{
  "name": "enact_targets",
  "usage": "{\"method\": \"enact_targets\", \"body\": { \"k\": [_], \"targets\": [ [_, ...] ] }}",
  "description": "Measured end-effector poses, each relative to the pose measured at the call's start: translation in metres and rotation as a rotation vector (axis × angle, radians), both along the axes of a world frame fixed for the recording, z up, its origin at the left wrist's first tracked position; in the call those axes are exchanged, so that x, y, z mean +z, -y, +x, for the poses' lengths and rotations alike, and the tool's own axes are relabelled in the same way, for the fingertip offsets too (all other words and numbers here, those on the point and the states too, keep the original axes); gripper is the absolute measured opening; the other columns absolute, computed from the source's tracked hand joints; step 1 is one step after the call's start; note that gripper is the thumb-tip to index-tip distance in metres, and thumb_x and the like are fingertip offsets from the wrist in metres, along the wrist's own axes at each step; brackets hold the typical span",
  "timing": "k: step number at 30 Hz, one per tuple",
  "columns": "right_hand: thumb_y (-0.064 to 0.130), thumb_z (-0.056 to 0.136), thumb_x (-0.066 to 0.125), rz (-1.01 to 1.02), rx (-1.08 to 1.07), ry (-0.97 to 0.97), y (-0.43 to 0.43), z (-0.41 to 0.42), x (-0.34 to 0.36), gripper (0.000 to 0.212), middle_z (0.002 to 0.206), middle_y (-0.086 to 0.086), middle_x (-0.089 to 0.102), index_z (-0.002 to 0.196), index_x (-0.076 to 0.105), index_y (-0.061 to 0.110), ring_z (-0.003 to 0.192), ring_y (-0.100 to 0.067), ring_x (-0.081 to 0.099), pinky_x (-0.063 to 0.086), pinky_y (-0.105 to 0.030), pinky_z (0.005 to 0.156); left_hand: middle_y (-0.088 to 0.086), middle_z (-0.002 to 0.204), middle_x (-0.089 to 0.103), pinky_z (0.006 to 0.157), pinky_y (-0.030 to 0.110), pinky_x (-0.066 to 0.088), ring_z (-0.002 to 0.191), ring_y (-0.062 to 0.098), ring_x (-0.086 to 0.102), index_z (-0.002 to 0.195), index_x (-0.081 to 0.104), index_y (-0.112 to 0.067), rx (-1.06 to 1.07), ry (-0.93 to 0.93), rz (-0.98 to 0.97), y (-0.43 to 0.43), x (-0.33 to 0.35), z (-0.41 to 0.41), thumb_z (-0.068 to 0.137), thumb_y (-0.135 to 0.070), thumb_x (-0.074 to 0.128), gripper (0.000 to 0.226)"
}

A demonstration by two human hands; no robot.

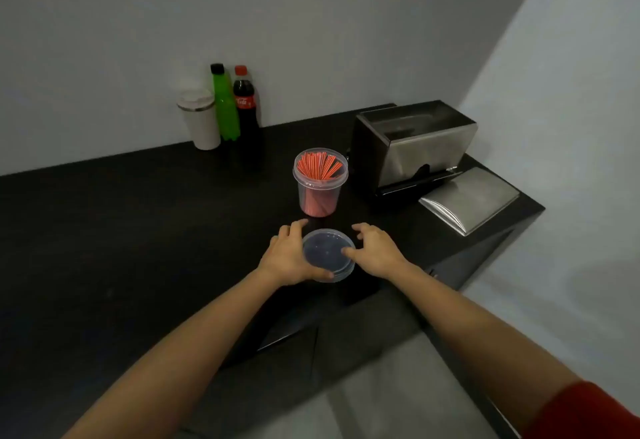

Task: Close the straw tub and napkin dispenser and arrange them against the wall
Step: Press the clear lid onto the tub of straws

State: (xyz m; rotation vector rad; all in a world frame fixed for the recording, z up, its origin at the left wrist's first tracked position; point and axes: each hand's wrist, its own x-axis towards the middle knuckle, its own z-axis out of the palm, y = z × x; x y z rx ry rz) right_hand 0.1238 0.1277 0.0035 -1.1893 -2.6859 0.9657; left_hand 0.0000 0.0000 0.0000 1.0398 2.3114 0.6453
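A clear plastic straw tub (320,184) full of red straws stands uncovered on the black counter (138,231). Its clear round lid (327,253) lies on the counter just in front of it. My left hand (287,255) cups the lid's left edge, thumb under its near rim. My right hand (372,250) touches the lid's right edge with the thumb, fingers spread. To the right stands the steel napkin dispenser (415,144), its hinged faceplate (469,198) folded down flat on the counter.
A white tumbler (200,120), a green bottle (224,103) and a cola bottle (246,109) stand against the back wall. The counter ends in a corner at the right, near the side wall (571,109). Its front edge runs just below my wrists.
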Motion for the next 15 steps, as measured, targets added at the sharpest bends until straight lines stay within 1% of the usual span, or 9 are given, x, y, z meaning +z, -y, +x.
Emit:
{"method": "enact_targets", "body": {
  "k": [3,5,8,10,13,14,15],
  "targets": [
    [0.028,0.084,0.066,-0.052,0.0,0.024,-0.001,0.001,-0.006,0.064,0.135,-0.01,0.05,0.139,0.037,0.013,0.123,-0.024,0.049,0.045,-0.038,0.099,0.009,0.149,0.025,0.105,0.045,0.031,0.135,0.031,0.023,0.147,0.012,-0.021,-0.008,-0.034,-0.061,-0.002,-0.003,0.001,0.05,-0.047,0.086,0.125],
    [0.025,0.083,0.067,-0.092,-0.012,0.004,-0.001,0.001,-0.013,0.059,0.131,-0.009,0.054,0.135,0.043,0.011,0.117,-0.022,0.054,0.047,-0.039,0.096,0.008,0.15,0.024,0.107,0.043,0.028,0.135,0.03,0.022,0.148,0.011,-0.018,-0.016,-0.058,-0.09,-0.003,-0.008,0.001,0.052,-0.047,0.085,0.125],
    [0.026,0.082,0.068,-0.102,-0.011,-0.037,0.002,0.0,-0.019,0.059,0.127,-0.008,0.056,0.134,0.043,0.013,0.116,-0.022,0.053,0.047,-0.039,0.096,0.008,0.148,0.028,0.106,0.04,0.028,0.132,0.028,0.024,0.148,0.011,-0.014,-0.039,-0.087,-0.085,-0.002,-0.016,0.002,0.055,-0.045,0.084,0.123],
    [0.027,0.081,0.069,-0.131,-0.018,-0.068,0.003,-0.001,-0.021,0.061,0.126,-0.009,0.056,0.135,0.043,0.013,0.114,-0.022,0.054,0.047,-0.035,0.094,0.008,0.145,0.032,0.105,0.037,0.029,0.129,0.026,0.027,0.148,0.012,-0.011,-0.05,-0.129,-0.064,-0.001,-0.02,0.004,0.057,-0.046,0.083,0.12],
    [0.026,0.081,0.069,-0.154,-0.041,-0.096,0.002,-0.002,-0.023,0.06,0.128,-0.01,0.053,0.134,0.045,0.011,0.109,-0.019,0.056,0.043,-0.026,0.082,0.008,0.141,0.034,0.104,0.034,0.03,0.126,0.023,0.029,0.147,0.015,-0.008,-0.045,-0.169,-0.026,-0.001,-0.026,0.009,0.057,-0.051,0.081,0.119],
    [0.026,0.082,0.068,-0.164,-0.053,-0.098,0.001,-0.002,-0.023,0.06,0.129,-0.011,0.052,0.134,0.044,0.01,0.107,-0.018,0.056,0.042,-0.025,0.081,0.007,0.14,0.035,0.104,0.034,0.03,0.126,0.023,0.029,0.147,0.015,-0.008,-0.037,-0.173,-0.016,-0.001,-0.028,0.01,0.057,-0.052,0.081,0.12],
    [0.026,0.082,0.068,-0.174,-0.065,-0.099,0.001,-0.002,-0.023,0.059,0.131,-0.011,0.052,0.134,0.045,0.009,0.108,-0.017,0.055,0.042,-0.026,0.082,0.007,0.139,0.035,0.104,0.033,0.03,0.125,0.022,0.029,0.147,0.015,-0.008,-0.031,-0.175,-0.011,0.0,-0.029,0.011,0.056,-0.054,0.081,0.121]
  ]
}}
